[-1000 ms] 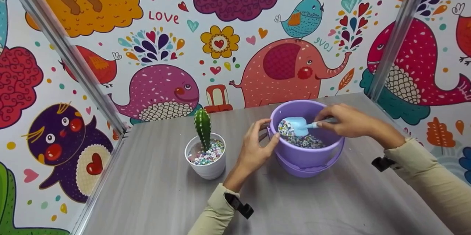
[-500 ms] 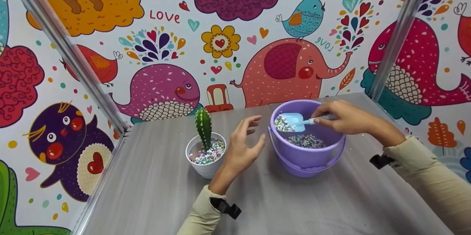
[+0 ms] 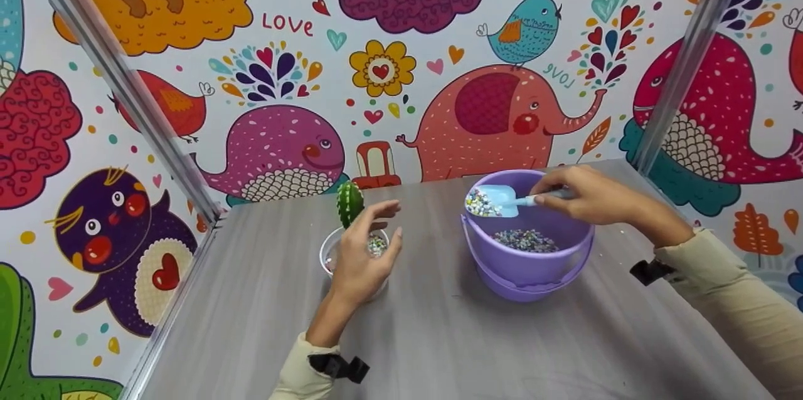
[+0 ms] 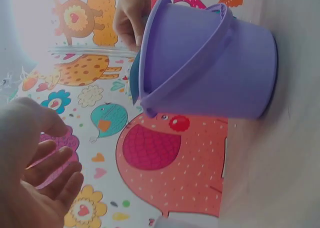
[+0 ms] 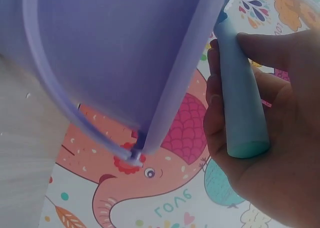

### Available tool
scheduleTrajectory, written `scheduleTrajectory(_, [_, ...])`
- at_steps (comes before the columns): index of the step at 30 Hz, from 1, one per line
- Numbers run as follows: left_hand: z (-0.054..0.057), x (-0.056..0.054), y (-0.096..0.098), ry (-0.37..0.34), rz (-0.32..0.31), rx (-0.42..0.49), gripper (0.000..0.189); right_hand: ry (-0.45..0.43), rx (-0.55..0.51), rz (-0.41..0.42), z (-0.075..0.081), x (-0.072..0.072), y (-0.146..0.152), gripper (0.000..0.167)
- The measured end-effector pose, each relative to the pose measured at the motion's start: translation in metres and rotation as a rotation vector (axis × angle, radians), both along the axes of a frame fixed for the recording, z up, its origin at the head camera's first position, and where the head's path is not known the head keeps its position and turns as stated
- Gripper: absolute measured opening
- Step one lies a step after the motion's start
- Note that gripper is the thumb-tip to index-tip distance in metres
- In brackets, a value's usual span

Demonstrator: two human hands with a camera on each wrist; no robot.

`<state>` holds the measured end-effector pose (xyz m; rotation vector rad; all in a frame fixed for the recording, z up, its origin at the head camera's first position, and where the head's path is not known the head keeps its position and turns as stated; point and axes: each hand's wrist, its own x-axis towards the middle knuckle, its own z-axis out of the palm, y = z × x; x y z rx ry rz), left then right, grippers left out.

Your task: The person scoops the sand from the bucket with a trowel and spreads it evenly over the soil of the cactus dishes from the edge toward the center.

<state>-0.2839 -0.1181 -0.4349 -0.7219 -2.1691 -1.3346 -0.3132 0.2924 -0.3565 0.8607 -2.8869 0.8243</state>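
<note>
In the head view my right hand grips the handle of a light blue toy shovel, its blade loaded with multicoloured pebbles. That blade hangs over the left rim of a purple bucket, which has more pebbles at its bottom. The right wrist view shows fingers and thumb wrapped around the shovel handle. My left hand, fingers spread and relaxed, overlaps a white pot with a green cactus and holds nothing. Much of the pot is hidden behind it.
Pot and bucket stand apart on a grey wood-grain table. Behind rises a wall printed with cartoon animals, with metal posts at the corners. A few loose pebbles lie right of the bucket, whose handle hangs down in front.
My left hand has let go of the bucket's rim and moved left to the cactus pot. My right hand has raised the loaded shovel from inside the bucket to its left rim.
</note>
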Motion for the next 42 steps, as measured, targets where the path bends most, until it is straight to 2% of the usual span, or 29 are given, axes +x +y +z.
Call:
scheduleTrajectory(8, [-0.007, 0.002, -0.037, 0.030, 0.074, 0.030, 0.044, 0.070, 0.001, 0.070, -0.005, -0.006, -0.019, 0.014])
scheduleTrajectory(12, [-0.009, 0.002, -0.052, 0.054, 0.127, 0.021, 0.042, 0.059, 0.007, 0.094, -0.007, -0.008, -0.032, 0.015])
scheduleTrajectory(22, [-0.018, -0.008, -0.072, 0.037, 0.253, 0.042, 0.044, 0.034, 0.005, 0.104, -0.006, -0.010, -0.062, 0.015])
scheduleTrajectory(29, [-0.031, -0.010, -0.085, -0.051, 0.318, 0.003, 0.052, 0.037, -0.015, 0.155, -0.009, -0.014, -0.083, 0.016])
scheduleTrajectory(35, [-0.040, -0.011, -0.093, -0.168, 0.326, -0.044, 0.067, 0.041, -0.020, 0.153, -0.011, -0.018, -0.100, 0.015])
scheduleTrajectory(42, [-0.051, -0.013, -0.097, -0.260, 0.320, -0.113, 0.083, 0.019, -0.020, 0.133, -0.012, -0.021, -0.117, 0.017])
